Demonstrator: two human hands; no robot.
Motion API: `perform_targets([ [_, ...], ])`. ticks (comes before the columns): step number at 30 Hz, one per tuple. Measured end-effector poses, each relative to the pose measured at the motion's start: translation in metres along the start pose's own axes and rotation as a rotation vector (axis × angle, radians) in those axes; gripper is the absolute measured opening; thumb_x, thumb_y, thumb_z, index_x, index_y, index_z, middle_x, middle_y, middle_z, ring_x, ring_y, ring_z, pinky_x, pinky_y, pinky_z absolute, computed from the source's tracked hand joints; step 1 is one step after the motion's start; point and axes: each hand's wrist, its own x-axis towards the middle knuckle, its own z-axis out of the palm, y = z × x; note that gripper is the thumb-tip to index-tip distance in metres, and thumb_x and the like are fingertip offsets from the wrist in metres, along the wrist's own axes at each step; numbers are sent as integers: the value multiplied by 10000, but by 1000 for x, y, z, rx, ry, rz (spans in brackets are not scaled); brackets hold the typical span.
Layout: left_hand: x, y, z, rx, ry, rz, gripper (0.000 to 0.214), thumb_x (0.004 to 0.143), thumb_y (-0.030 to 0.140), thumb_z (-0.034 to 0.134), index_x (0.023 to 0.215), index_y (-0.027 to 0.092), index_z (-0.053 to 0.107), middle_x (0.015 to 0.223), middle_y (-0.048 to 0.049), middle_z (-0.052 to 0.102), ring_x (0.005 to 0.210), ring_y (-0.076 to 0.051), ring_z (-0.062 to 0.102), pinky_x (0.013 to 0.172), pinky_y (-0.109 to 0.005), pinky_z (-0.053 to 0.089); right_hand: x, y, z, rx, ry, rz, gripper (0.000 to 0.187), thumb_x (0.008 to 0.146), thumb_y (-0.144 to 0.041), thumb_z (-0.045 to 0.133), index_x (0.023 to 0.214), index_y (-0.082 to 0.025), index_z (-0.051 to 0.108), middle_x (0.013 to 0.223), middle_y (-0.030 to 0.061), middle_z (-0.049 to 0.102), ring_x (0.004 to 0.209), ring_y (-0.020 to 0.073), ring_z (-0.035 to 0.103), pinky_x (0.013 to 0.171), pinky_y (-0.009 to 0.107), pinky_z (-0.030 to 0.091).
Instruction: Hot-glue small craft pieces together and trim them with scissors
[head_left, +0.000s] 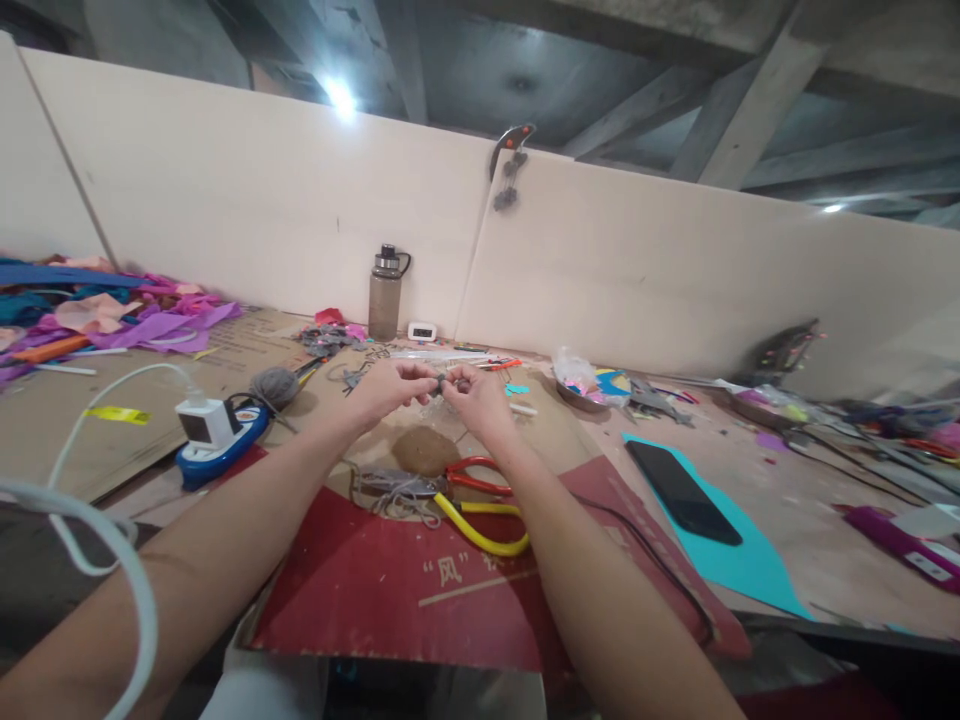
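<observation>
Both my hands meet over the middle of the cardboard-covered table. My left hand (394,388) pinches a small dark grey piece (440,386), too small to name. Fingers of my right hand (474,395) close on the same piece from the other side. Below them lie pliers with red and yellow handles (480,510), with a tangle of grey yarn (401,500) across their jaws. A ball of grey yarn (274,386) sits left of my left wrist.
A blue power strip (217,455) with a white charger (204,424) stands at left, its white cable looping in front. A phone (682,490) lies on a turquoise sheet (750,565) at right. At the back are a bottle (384,300) and a small clock (422,331). Coloured scraps (165,325) heap far left.
</observation>
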Motion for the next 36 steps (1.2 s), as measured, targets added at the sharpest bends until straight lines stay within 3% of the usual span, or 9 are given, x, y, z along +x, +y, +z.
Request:
perform_targets([
  [6,-4,4,4,203,38,61,182,717,310,607,747,151,691,528,-17,625,426,-91,495,404,-191,339,-1,-2,0,-162,2,-113,115,737,-265,513,714,-190,597,648,-10,579,614,117,485,575,224,324],
  [11,-2,4,6,96,6,50,130,710,260,620,732,135,649,560,-32,641,435,-95,536,408,-191,393,-1,-4,-2,-205,-14,-143,105,762,-260,505,715,-192,570,658,-7,560,614,123,472,591,240,319],
  [18,2,0,5,-125,131,-44,127,681,218,676,672,132,582,567,-39,648,501,-113,600,511,-223,483,-6,-8,-5,-5,41,-109,199,797,-297,469,957,-189,516,611,-51,489,553,122,454,570,239,333],
  [23,1,0,9,-262,131,-79,142,679,219,686,663,128,577,573,-18,631,533,-109,615,562,-237,503,-9,-10,1,35,87,-32,210,771,-339,510,906,-189,570,560,-52,485,527,122,456,543,237,323],
  [27,0,-1,12,-295,98,-65,139,686,220,674,662,125,576,576,-12,628,520,-101,605,572,-241,508,-7,-6,4,64,102,-13,207,760,-360,518,789,-180,617,608,-21,565,554,122,475,557,238,340],
  [36,-2,1,5,-428,-23,-137,209,659,220,720,782,110,591,687,-53,676,608,-121,650,636,-255,522,-4,0,5,44,108,-1,209,769,-353,498,726,-174,597,626,-13,593,568,118,500,568,234,345],
])
